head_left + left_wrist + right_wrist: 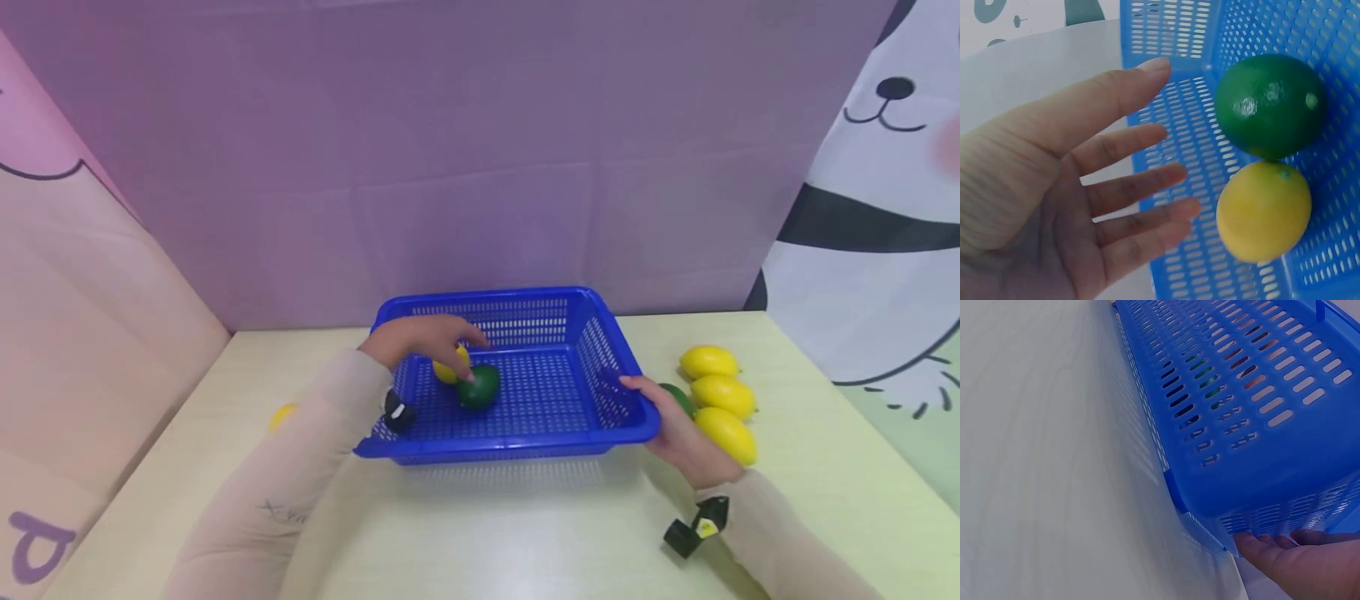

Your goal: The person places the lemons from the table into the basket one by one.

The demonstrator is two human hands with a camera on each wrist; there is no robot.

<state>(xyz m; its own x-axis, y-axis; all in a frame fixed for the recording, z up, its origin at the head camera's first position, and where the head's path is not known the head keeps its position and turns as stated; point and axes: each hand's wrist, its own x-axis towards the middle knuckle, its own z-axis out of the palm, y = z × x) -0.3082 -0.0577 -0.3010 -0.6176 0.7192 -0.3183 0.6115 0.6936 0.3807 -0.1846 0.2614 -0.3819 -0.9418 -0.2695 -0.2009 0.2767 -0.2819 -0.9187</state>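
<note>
A blue plastic basket [517, 443] with slotted walls sits at the middle of the table. Inside, on its left side, a green lime [1270, 106] lies against a yellow lemon [1264, 212]. My left hand [435, 337] reaches over the basket's left side, above these two fruits. In the left wrist view its fingers are spread and hold nothing, and a gap shows between them and the fruits. At the basket's right end, my right hand [678, 429] grips the rim, with the thumb over the edge. The other fingers are partly hidden under it.
Right of the basket lie three yellow lemons [723, 396] in a row, beside a green fruit [677, 397] partly hidden by my right hand. Another yellow fruit [282, 415] shows on the left behind my left sleeve. A purple cloth [480, 167] hangs behind the table.
</note>
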